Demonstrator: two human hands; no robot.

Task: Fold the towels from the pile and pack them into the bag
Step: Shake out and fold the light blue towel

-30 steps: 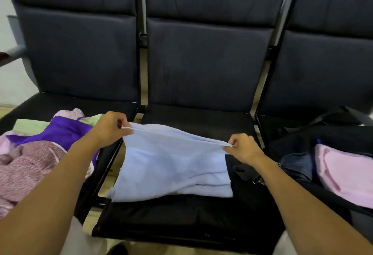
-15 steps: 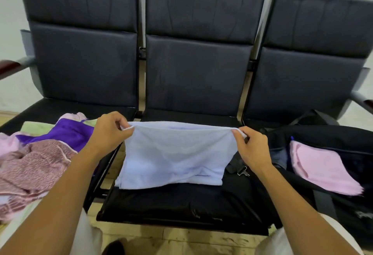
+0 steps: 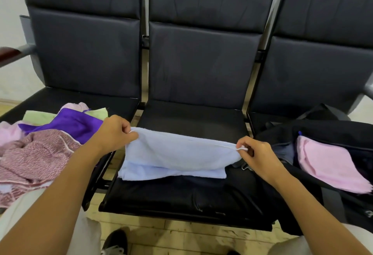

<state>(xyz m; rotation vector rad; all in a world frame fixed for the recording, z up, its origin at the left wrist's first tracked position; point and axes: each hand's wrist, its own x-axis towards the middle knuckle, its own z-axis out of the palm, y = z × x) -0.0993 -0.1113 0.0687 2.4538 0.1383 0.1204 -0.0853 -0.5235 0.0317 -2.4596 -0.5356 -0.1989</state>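
**Me:** Both hands pinch the same pale blue towel (image 3: 177, 153). My left hand (image 3: 113, 133) holds its upper left corner between thumb and curled fingers; my right hand (image 3: 256, 153) pinches the upper right corner the same way. The held edge stretches between them, raised a little over the middle seat (image 3: 181, 196), while the lower part lies doubled on the cushion.

**Listener:** What could go wrong?

**Me:** I think the lower layers could slide as I bring the edge over, since only the top corners are held. The left end overhangs the gap between seats, so it may droop and skew the fold. A thin pinch could also slip.

**Listener:** Where is everything else?

**Me:** The pile of towels (image 3: 42, 143), pink, purple and green, sits on the left seat, just beside my left wrist. The black bag (image 3: 323, 131) lies open on the right seat, near my right hand, with a folded pink towel (image 3: 327, 164) already inside.
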